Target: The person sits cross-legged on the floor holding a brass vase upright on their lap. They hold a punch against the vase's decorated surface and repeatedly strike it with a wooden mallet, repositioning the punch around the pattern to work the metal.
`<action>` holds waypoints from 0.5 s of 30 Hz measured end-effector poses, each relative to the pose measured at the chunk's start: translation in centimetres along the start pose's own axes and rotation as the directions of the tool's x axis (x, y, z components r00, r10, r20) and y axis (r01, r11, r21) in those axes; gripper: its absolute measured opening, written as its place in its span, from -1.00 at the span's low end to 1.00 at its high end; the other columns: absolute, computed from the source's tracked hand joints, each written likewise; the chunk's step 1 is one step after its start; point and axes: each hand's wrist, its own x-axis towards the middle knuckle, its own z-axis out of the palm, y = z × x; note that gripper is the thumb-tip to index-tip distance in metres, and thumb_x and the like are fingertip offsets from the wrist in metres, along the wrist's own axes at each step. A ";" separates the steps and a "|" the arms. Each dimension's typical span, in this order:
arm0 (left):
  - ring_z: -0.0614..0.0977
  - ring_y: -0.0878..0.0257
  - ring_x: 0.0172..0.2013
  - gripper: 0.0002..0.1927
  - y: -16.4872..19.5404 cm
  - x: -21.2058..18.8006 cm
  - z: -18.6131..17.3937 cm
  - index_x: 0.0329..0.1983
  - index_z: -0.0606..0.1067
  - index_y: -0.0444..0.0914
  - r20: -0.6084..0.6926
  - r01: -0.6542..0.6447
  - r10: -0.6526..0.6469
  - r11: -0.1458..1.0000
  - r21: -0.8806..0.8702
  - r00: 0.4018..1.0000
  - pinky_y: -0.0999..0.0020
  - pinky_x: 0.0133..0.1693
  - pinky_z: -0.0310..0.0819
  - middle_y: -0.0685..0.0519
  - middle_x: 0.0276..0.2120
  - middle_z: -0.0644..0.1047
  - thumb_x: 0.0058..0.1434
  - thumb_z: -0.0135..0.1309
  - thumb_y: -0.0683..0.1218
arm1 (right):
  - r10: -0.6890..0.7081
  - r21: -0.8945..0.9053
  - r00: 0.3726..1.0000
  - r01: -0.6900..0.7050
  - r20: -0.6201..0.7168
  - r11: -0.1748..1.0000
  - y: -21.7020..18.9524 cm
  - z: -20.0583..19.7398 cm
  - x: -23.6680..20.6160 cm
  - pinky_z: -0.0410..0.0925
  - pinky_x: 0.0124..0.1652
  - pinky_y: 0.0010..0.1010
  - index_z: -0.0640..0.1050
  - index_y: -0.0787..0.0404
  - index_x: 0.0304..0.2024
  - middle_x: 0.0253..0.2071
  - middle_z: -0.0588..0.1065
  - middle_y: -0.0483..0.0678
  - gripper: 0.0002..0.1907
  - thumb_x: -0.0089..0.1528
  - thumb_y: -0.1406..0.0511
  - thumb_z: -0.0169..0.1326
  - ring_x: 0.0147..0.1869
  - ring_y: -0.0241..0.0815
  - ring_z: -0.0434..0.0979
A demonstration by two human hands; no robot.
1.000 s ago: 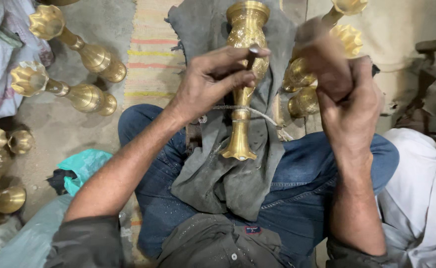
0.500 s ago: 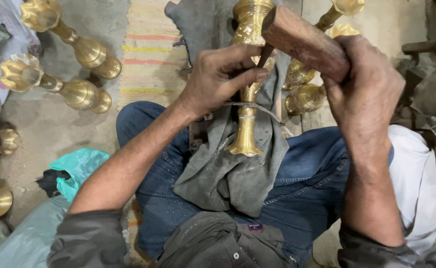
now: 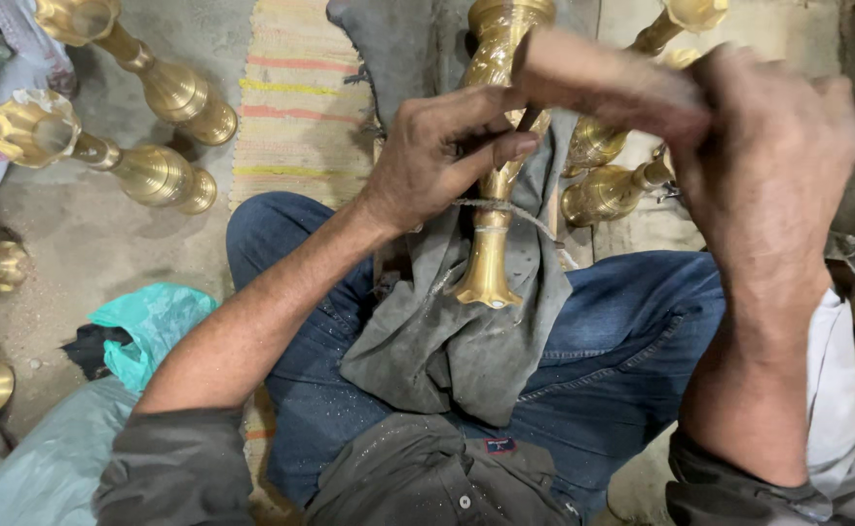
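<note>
Two hands work on one brass vase [image 3: 491, 195], which lies across a grey cloth [image 3: 447, 341] on the person's lap, base toward the body. The left hand [image 3: 442, 156] has its fingers [image 3: 486, 151] closed around the narrow stem, next to a thin cord [image 3: 505, 206] looped around it. The right hand [image 3: 768, 166] is clamped on a wooden block [image 3: 603, 83], blurred, raised over the upper body of the vase.

Hazards, as judged from this position:
- The block is close to the left fingers; a misaligned stroke risks striking them.
- The vase rests on soft cloth only; a hard blow may roll it off the lap toward the floor [image 3: 48, 244].
- Finished brass vases [image 3: 155, 175] lie nearby; a dropped piece may dent them.
</note>
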 end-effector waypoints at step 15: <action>0.74 0.32 -0.08 -0.63 0.7 0.1 -0.3 0.26 0.52 -0.15 -0.041 -0.084 0.081 0.993 -0.081 0.996 0.40 -0.05 0.71 0.09 -0.01 0.66 0.46 0.24 0.02 | 0.124 0.149 0.992 -0.122 -0.003 0.981 -0.1 0.5 -1.1 0.43 -0.21 -0.07 0.51 0.37 -0.16 -0.31 0.55 0.21 -0.69 0.28 0.42 0.44 -0.23 0.22 0.61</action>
